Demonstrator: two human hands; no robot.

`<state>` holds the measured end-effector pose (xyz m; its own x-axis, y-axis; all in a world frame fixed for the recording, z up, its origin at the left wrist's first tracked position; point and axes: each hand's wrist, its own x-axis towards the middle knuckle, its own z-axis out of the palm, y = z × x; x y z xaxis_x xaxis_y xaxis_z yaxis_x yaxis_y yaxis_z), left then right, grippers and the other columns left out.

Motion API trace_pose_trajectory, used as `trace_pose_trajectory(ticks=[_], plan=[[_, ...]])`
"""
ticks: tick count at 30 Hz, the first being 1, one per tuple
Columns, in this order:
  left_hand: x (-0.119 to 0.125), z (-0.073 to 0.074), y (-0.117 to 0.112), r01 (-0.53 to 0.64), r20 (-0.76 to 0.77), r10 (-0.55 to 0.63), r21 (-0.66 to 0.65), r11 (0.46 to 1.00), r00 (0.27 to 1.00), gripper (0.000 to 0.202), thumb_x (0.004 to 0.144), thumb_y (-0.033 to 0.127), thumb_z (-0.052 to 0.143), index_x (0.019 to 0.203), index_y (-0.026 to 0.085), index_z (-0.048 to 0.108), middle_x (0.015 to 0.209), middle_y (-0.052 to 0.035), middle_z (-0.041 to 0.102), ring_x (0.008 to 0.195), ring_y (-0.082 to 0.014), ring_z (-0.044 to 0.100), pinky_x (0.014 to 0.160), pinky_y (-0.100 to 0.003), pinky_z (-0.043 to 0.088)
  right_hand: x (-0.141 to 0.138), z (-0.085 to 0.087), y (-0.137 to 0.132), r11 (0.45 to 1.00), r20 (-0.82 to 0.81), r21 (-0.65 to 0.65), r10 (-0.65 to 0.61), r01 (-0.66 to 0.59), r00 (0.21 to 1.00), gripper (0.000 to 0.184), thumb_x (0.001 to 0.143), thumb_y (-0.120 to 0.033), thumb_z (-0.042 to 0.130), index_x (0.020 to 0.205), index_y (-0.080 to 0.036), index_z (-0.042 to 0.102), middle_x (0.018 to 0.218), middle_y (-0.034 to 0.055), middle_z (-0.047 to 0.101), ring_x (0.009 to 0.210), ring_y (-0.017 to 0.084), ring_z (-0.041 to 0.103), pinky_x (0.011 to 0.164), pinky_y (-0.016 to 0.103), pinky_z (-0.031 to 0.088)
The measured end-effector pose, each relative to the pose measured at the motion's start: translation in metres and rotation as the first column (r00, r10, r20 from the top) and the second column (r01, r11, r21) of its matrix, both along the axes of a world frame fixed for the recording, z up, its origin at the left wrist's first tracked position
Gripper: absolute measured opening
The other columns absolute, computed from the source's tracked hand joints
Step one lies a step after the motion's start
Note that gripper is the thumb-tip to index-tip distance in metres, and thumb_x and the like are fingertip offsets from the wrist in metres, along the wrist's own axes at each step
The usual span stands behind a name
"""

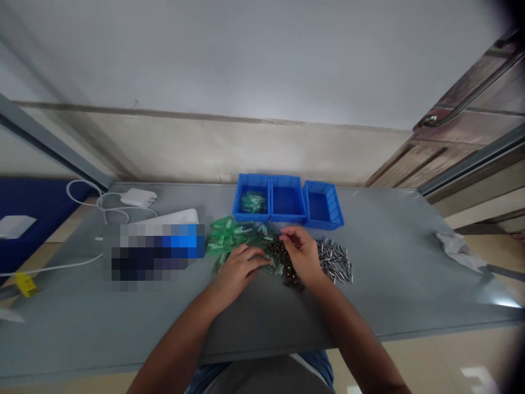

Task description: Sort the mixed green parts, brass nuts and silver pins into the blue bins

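My left hand lies over the near side of a crumpled green plastic bag, its fingers apart and bent slightly down. Small clear-green pieces spread from the bag toward the middle. My right hand hovers above a heap of small brownish, brass-like parts, thumb and fingertips pinched together. Whatever sits in that pinch is too small to make out. Just right of this hand is a pile of silver metal pins, partly covered by it.
Behind the heaps stand three blue bins; the left bin holds clear-green pieces, beside the middle bin and right bin. A white charger with cables and a blurred-out object occupy the left. White crumpled paper lies right.
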<state>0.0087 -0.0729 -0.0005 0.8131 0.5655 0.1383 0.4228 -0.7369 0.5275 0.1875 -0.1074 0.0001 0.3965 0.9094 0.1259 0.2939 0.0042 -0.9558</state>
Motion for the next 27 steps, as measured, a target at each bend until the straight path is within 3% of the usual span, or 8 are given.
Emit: trace_pose_trajectory(ticks=[3, 6, 10, 14, 16, 19, 24, 27], plan=[[-0.001, 0.004, 0.003, -0.026, 0.071, 0.024, 0.022, 0.999, 0.997, 0.021, 0.081, 0.016, 0.052, 0.096, 0.026, 0.063, 0.097, -0.0018, 0.062, 0.082, -0.0171, 0.050, 0.074, -0.031, 0.039, 0.000, 0.003, -0.003, 0.999, -0.097, -0.024, 0.034, -0.037, 0.995, 0.014, 0.074, -0.023, 0.051, 0.085, -0.017, 0.059, 0.076, 0.0045, 0.062, 0.073, 0.016, 0.059, 0.066, 0.028, 0.044], [-0.004, 0.010, 0.004, -0.132, 0.217, 0.135, -0.028, 0.991, 0.967, 0.017, 0.082, 0.022, 0.051, 0.093, 0.023, 0.064, 0.088, -0.0026, 0.063, 0.081, -0.0163, 0.053, 0.073, -0.029, 0.040, 0.000, 0.008, -0.008, 0.993, -0.164, -0.053, 0.094, -0.104, 0.982, 0.018, 0.076, -0.028, 0.052, 0.086, -0.017, 0.061, 0.076, 0.0042, 0.063, 0.069, 0.015, 0.057, 0.062, 0.026, 0.043], [-0.008, 0.017, 0.003, -0.320, 0.288, 0.380, -0.233, 0.918, 0.879, 0.017, 0.081, 0.028, 0.052, 0.092, 0.019, 0.061, 0.081, -0.0021, 0.062, 0.070, -0.0136, 0.055, 0.064, -0.024, 0.043, -0.004, 0.014, -0.012, 0.967, -0.294, -0.100, 0.197, -0.235, 0.935, 0.024, 0.075, -0.037, 0.054, 0.084, -0.017, 0.062, 0.072, 0.0018, 0.061, 0.060, 0.011, 0.053, 0.054, 0.023, 0.040], [-0.010, 0.019, 0.003, -0.343, 0.300, 0.489, -0.427, 0.837, 0.819, 0.019, 0.080, 0.031, 0.053, 0.094, 0.019, 0.058, 0.079, -0.0007, 0.061, 0.070, -0.0130, 0.056, 0.064, -0.023, 0.045, -0.010, 0.021, -0.015, 0.941, -0.369, -0.146, 0.235, -0.306, 0.899, 0.020, 0.068, -0.034, 0.062, 0.079, -0.018, 0.062, 0.066, -0.0008, 0.058, 0.060, 0.010, 0.052, 0.055, 0.022, 0.041], [-0.010, 0.019, 0.002, -0.301, 0.312, 0.486, -0.489, 0.819, 0.817, 0.021, 0.081, 0.030, 0.052, 0.099, 0.019, 0.055, 0.075, 0.0002, 0.058, 0.068, -0.0124, 0.055, 0.062, -0.023, 0.045, -0.012, 0.024, -0.015, 0.940, -0.389, -0.155, 0.226, -0.305, 0.893, 0.017, 0.066, -0.032, 0.063, 0.075, -0.018, 0.062, 0.061, -0.0023, 0.056, 0.056, 0.009, 0.050, 0.053, 0.022, 0.040], [-0.011, 0.020, 0.001, -0.208, 0.369, 0.426, -0.503, 0.839, 0.826, 0.030, 0.079, 0.027, 0.055, 0.107, 0.019, 0.049, 0.076, 0.0000, 0.055, 0.067, -0.0116, 0.053, 0.064, -0.024, 0.046, -0.012, 0.025, -0.014, 0.948, -0.442, -0.134, 0.203, -0.288, 0.874, 0.013, 0.066, -0.029, 0.064, 0.072, -0.018, 0.064, 0.056, -0.0036, 0.056, 0.050, 0.008, 0.048, 0.049, 0.021, 0.040], [-0.013, 0.026, 0.001, -0.140, 0.425, 0.235, -0.241, 0.960, 0.874, 0.012, 0.078, 0.018, 0.056, 0.089, 0.020, 0.061, 0.089, -0.0044, 0.059, 0.084, -0.0155, 0.054, 0.078, -0.031, 0.043, -0.012, 0.020, -0.014, 0.945, -0.532, 0.031, 0.291, -0.325, 0.795, 0.012, 0.064, -0.023, 0.066, 0.076, -0.022, 0.067, 0.088, 0.0016, 0.067, 0.082, 0.015, 0.060, 0.074, 0.029, 0.047], [-0.013, 0.028, 0.002, -0.086, 0.454, 0.133, -0.123, 0.989, 0.881, 0.014, 0.080, 0.014, 0.053, 0.081, 0.022, 0.064, 0.086, -0.0036, 0.061, 0.089, -0.0166, 0.054, 0.081, -0.032, 0.041, -0.011, 0.016, -0.014, 0.939, -0.502, 0.065, 0.323, -0.338, 0.802, 0.010, 0.065, -0.022, 0.064, 0.075, -0.022, 0.068, 0.102, 0.0036, 0.064, 0.096, 0.018, 0.058, 0.081, 0.032, 0.046]])
